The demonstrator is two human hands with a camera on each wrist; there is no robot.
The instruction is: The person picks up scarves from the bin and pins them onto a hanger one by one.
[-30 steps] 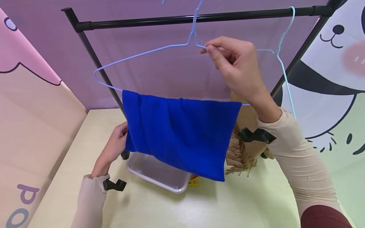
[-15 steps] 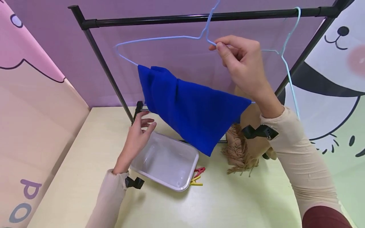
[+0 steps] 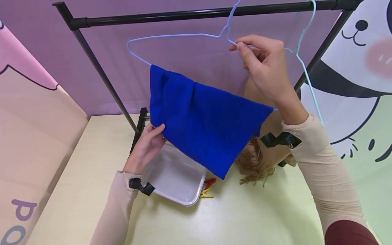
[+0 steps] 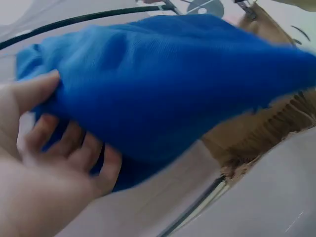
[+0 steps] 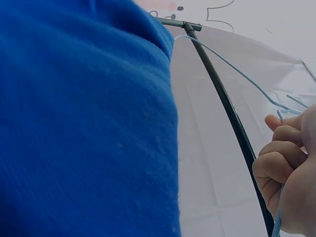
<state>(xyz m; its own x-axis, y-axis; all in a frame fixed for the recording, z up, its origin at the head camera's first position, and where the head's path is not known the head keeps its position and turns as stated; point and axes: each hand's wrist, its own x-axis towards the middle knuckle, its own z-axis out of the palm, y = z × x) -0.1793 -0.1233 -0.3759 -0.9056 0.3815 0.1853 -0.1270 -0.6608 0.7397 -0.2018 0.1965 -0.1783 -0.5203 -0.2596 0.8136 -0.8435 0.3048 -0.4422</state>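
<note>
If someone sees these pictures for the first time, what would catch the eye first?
Probably the bright blue cloth, draped over a hanger in the middle of the head view. Next, the right hand, which pinches the hanger near its hook, and the left hand, which holds the cloth's lower left corner.

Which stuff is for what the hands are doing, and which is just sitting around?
Seems part of the job:
blue cloth
purplish-blue hanger
black rack, perhaps

Probably just there:
whitish tub
red clip
yellow clip
pale aqua hanger
brown fringed cloth
</note>
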